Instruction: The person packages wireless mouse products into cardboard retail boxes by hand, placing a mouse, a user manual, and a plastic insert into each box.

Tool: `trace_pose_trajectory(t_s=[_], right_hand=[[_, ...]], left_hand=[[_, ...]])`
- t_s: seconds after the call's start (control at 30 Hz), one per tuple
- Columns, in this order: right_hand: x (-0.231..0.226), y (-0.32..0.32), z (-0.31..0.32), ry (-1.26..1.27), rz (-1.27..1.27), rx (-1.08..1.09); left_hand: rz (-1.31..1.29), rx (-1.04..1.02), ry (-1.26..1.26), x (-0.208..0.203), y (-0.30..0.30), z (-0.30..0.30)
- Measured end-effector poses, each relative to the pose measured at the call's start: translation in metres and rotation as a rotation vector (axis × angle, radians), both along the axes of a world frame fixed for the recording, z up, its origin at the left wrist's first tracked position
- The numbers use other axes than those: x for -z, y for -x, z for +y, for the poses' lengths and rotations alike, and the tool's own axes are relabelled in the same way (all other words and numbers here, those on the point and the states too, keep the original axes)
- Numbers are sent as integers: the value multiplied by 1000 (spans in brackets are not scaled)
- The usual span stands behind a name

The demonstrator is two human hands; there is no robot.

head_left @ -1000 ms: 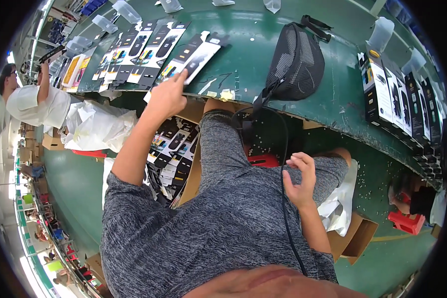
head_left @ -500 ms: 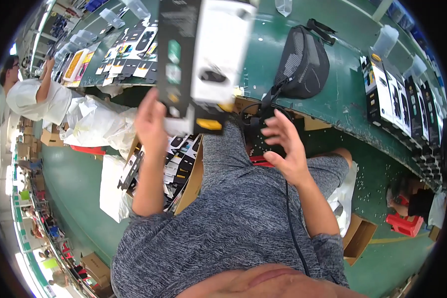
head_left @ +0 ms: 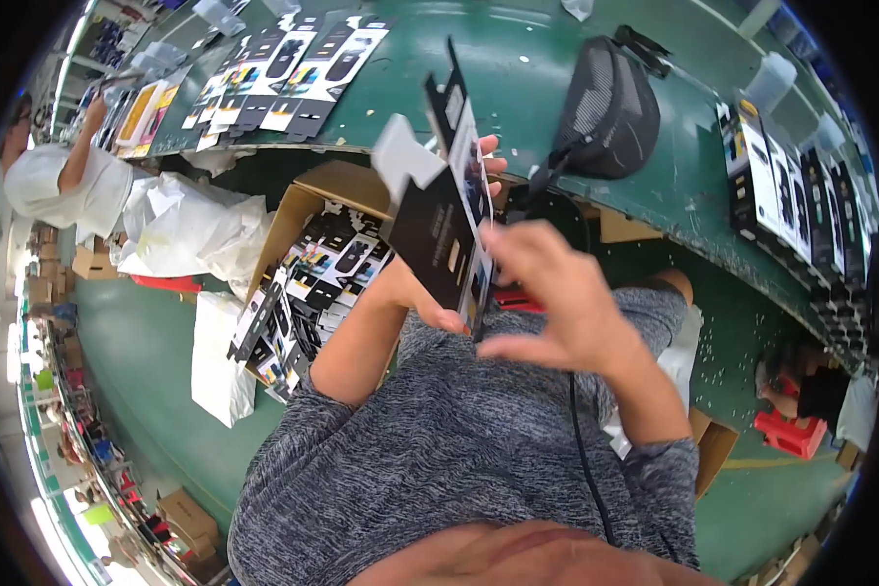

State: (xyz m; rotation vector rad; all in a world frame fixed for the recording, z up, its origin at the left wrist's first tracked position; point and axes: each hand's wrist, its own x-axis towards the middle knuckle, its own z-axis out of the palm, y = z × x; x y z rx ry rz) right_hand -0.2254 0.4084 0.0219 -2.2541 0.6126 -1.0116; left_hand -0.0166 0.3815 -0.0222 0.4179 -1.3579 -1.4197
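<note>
A black and white folding carton (head_left: pixel 444 230), turned nearly edge-on with its end flaps sticking out, is held in front of my torso. My left hand (head_left: pixel 418 296) grips it from below and behind; the thumb lies at its lower end and fingertips show past its far side. Close against the carton's right side is my right hand (head_left: pixel 566 303), fingers and thumb spread apart. Its fingertips are at the carton's edge, though whether they press on it I cannot tell.
An open cardboard box (head_left: pixel 298 210) full of flat cartons stands left of my lap. Flat printed cartons (head_left: pixel 298 73) lie on the green table (head_left: pixel 439 93). A black mesh bag (head_left: pixel 610 112) is ahead, and a row of standing cartons (head_left: pixel 781 186) lines the right. A co-worker (head_left: pixel 63 186) sits far left.
The carton has come down toward my lap and turned from face-on to nearly edge-on. My left hand has moved right with it, and my right hand has moved left, up to its side.
</note>
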Motion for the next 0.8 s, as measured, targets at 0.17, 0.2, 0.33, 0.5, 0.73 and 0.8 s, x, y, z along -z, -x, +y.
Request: trace_pose_trajectory(t_s=[0.17,0.2,0.33,0.5,0.73,0.8], right_hand=[[-37,3,-24,100,-15,99],[-37,4,-25,87,11,98],[-39,12,-25,90,-15,152],[-10,27,-23,338,-231,458],[65,-8,12,-373,-408,540],[66,3,6,-421,-437,456]], left_hand=[[17,184,109,-9,21,11],[9,179,30,-13,23,13],[-24,115,-291,-19,24,19],[-7,-439,-166,8,1,7],[113,-310,-135,4,35,25],[161,-57,-263,-20,26,20]])
